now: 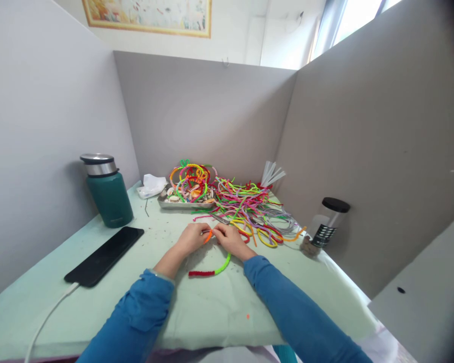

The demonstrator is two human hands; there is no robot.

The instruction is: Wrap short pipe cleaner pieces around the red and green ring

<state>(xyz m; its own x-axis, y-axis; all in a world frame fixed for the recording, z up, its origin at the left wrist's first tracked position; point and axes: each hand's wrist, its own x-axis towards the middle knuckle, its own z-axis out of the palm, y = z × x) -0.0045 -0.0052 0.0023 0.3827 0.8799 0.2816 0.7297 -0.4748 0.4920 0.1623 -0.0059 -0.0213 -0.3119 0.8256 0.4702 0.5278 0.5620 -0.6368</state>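
Observation:
My left hand (191, 238) and my right hand (230, 239) meet over the middle of the pale green table (196, 307). Both pinch a small orange pipe cleaner piece (209, 235) between their fingertips. A thin metal tip shows at the left hand's fingers; I cannot make out what it is. Just in front of my hands lies a curved pipe cleaner (212, 269), red at its left end and bright green towards the right hand. Both arms wear blue sleeves.
A heap of coloured pipe cleaners (249, 209) lies behind my hands, beside a metal tray (181, 203) holding more. A green flask (108, 191) and a black phone (106, 254) on a white cable sit left. A black-lidded jar (325, 224) stands right. Grey partitions enclose the table.

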